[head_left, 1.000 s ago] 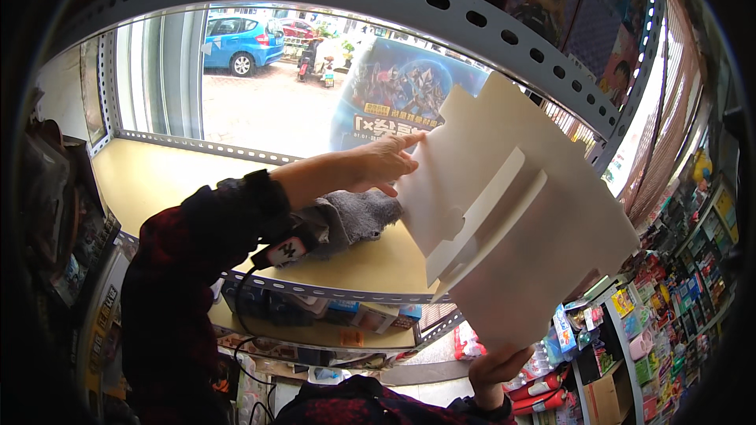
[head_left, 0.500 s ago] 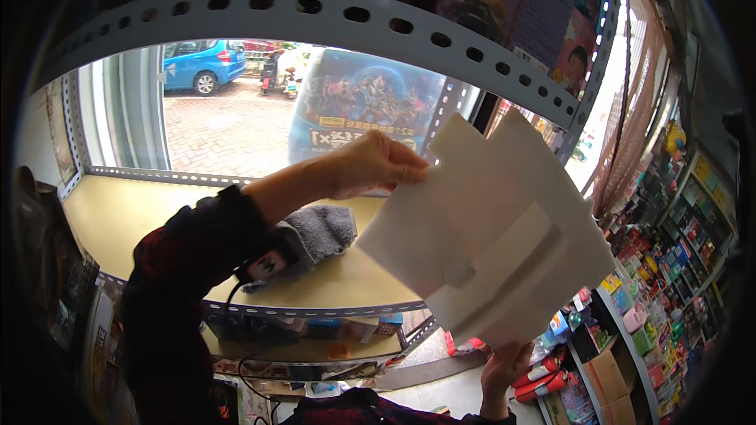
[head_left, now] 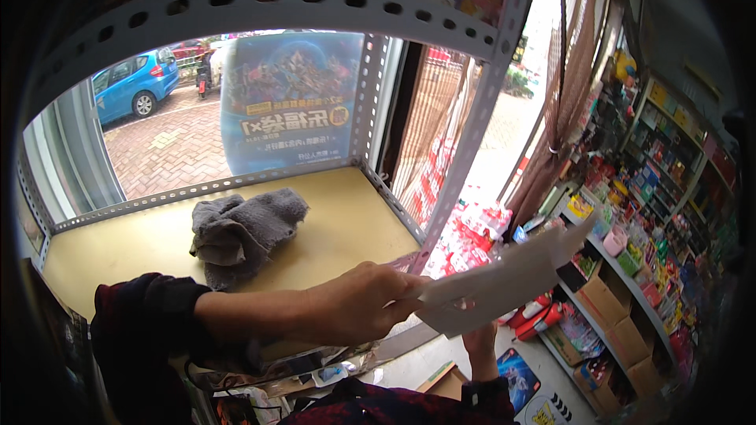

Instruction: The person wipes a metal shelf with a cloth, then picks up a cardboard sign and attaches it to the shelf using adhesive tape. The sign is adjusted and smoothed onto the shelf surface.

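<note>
A white sheet of thin card (head_left: 496, 287) with a cut, notched outline is held up in front of the shelf's right end, tilted so that it shows narrow. My left hand (head_left: 374, 299) pinches its left edge between thumb and fingers. From below, my right hand (head_left: 479, 338) is at the sheet's lower edge; the sheet covers most of its fingers. A crumpled grey towel (head_left: 248, 232) lies on the pale yellow shelf board (head_left: 346, 189), behind my left forearm and apart from both hands.
A perforated metal beam (head_left: 315, 1) crosses above, and a metal post (head_left: 465, 165) stands at the shelf's right corner. Behind the shelf is a window with a blue poster (head_left: 295, 94). Red fire extinguishers (head_left: 535, 316) and packed goods shelves (head_left: 630, 244) are at right.
The sheet has come down and tipped from nearly face-on to almost edge-on. My left hand moved lower with it. The view has swung right, and the towel now shows uncovered.
</note>
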`<state>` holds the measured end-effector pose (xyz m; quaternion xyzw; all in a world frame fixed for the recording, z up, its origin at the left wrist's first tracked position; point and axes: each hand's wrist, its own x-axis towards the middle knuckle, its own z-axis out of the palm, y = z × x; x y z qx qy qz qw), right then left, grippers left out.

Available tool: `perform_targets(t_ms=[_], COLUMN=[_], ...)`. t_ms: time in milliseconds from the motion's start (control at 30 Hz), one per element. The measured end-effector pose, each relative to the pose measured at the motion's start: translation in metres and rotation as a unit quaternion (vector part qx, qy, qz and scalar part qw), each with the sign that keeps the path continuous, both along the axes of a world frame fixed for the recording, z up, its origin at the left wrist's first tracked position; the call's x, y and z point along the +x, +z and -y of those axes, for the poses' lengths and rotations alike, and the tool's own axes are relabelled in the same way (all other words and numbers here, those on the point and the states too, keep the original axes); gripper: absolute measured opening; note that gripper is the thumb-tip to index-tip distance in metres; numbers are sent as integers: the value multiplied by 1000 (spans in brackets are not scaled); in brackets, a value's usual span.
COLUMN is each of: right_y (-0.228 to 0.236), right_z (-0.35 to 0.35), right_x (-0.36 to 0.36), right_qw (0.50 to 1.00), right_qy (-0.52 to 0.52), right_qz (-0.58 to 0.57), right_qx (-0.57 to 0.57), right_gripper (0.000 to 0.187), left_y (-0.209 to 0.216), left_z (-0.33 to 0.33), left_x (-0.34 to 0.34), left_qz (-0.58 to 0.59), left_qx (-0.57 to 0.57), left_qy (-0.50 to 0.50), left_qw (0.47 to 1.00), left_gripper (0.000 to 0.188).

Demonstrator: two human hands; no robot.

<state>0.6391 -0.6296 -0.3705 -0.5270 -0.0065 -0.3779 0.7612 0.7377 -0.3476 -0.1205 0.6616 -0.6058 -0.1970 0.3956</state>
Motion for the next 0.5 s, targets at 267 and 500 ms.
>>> perform_targets(t_ms=[267, 500], right_y=[27, 23], right_z=[39, 60], right_x=[0, -27], right_qw=[912, 916], right_qy=[248, 247], right_qz=[120, 106], right_qx=[303, 297], right_gripper=[64, 66], left_y=[-64, -96], left_z=[16, 51], left_x=[-58, -97], left_qz=[444, 508], left_qx=[-34, -57], left_qy=[52, 87], left_qw=[894, 855], left_gripper=[45, 36])
